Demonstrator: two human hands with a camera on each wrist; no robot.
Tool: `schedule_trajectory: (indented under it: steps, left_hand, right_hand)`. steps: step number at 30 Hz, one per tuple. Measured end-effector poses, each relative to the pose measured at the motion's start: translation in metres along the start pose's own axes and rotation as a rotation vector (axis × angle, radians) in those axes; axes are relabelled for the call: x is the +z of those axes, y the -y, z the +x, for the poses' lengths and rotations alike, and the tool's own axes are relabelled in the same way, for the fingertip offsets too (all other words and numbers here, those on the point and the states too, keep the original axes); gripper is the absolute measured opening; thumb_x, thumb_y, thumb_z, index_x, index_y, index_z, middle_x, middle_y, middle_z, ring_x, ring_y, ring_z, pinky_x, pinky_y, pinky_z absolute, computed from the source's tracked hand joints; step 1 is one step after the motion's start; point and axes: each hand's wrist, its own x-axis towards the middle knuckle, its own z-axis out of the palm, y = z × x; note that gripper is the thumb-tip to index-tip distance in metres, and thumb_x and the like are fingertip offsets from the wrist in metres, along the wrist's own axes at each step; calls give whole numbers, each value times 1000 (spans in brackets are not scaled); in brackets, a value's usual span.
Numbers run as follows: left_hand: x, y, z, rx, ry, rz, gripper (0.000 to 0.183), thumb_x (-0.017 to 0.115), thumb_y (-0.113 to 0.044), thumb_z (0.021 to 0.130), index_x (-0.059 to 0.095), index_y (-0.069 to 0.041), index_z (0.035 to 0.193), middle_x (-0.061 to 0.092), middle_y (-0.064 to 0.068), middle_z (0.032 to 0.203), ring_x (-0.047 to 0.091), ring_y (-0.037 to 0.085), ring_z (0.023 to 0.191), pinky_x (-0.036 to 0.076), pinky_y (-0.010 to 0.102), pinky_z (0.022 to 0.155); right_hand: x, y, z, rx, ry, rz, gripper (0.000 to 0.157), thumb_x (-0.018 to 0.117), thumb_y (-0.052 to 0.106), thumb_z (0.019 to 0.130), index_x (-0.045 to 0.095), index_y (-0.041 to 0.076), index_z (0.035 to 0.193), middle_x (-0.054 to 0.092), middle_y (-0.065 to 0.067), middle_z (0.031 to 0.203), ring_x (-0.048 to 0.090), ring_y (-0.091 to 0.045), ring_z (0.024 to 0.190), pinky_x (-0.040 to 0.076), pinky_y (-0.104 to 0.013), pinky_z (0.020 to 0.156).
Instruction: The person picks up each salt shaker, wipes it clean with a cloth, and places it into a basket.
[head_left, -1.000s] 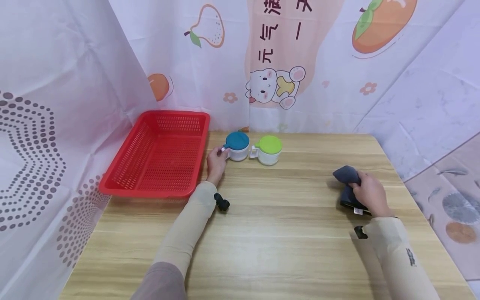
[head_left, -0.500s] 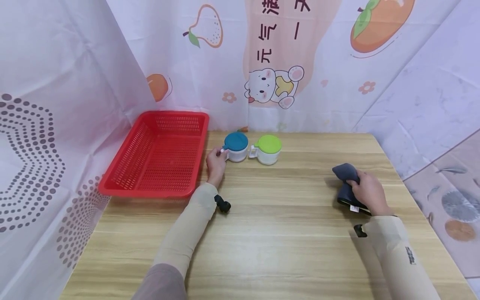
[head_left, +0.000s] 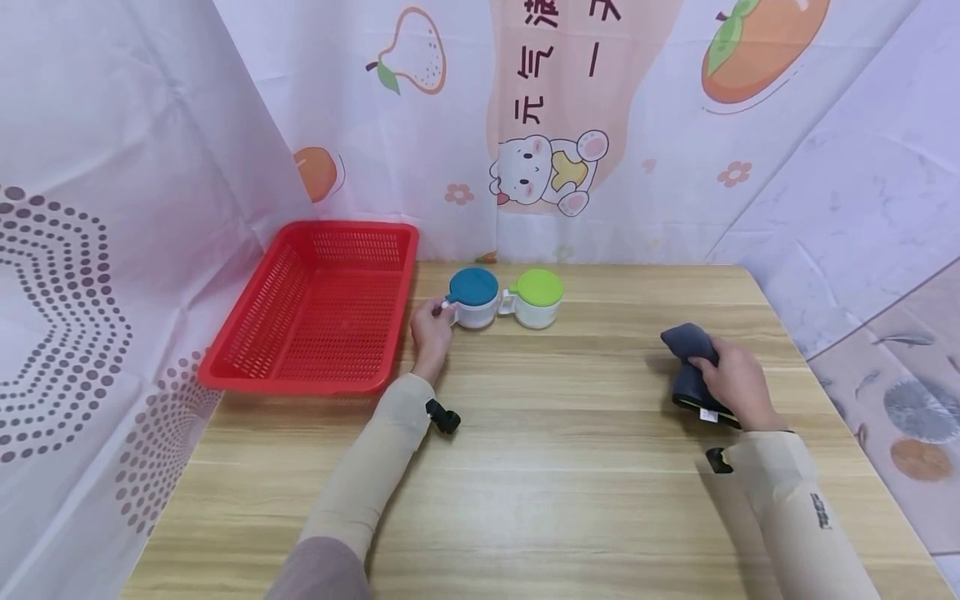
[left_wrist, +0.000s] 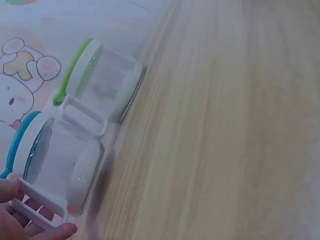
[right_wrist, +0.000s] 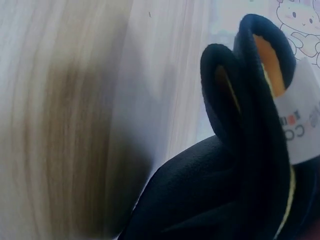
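Observation:
At the back of the table, my left hand point(head_left: 432, 333) grips the white handle point(left_wrist: 42, 202) of a blue-lidded jar point(head_left: 476, 312). In the left wrist view, the fingers point(left_wrist: 52, 232) curl around that handle, and the jar's body is clear glass. A matching jar with a green lid point(head_left: 540, 287) stands just to its right, its handle facing the blue-lidded one. On the right side, my right hand point(head_left: 738, 383) holds a folded dark cloth point(head_left: 688, 343). Up close in the right wrist view, the cloth point(right_wrist: 200, 185) shows yellow edging, an orange inner side and a white label point(right_wrist: 302, 120).
A red perforated plastic basket point(head_left: 311, 387) stands at the back left, beside my left forearm. The wood-grain table point(head_left: 562, 492) stretches in front of both arms. A printed curtain point(head_left: 435, 150) hangs directly behind the table's far edge.
The blue-lidded jar has shifted slightly toward me, with my left hand on its handle. My right hand and the cloth have moved a little to the left and away from me.

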Motion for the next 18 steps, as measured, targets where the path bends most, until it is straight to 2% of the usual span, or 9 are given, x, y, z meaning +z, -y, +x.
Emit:
schedule_trajectory:
  steps: [8,13,18]
  left_hand:
    - [-6,-7,-9,-23,21,23,25,64,-15,94,66,-1,115,65,16,114,58,27,103,52,38,96]
    - [-10,-13,-16,3,42,43,27,64,-16,94,66,-3,118,65,14,115,58,26,105,52,37,96]
    - [-14,-20,-26,53,60,40,26,64,-15,94,66,-1,116,66,16,114,58,26,104,52,38,95]
  right_hand:
    - [-1,4,0,-14,-17,4,38,63,12,94,55,-12,121,56,-43,114,55,-57,101,43,-65,86]
    - [-1,5,0,-14,-17,15,38,62,11,94,55,-12,123,56,-42,116,55,-57,103,42,-65,87]
    - [-1,7,1,-20,-17,30,38,62,11,94,55,-12,124,56,-42,117,54,-57,104,42,-65,88]
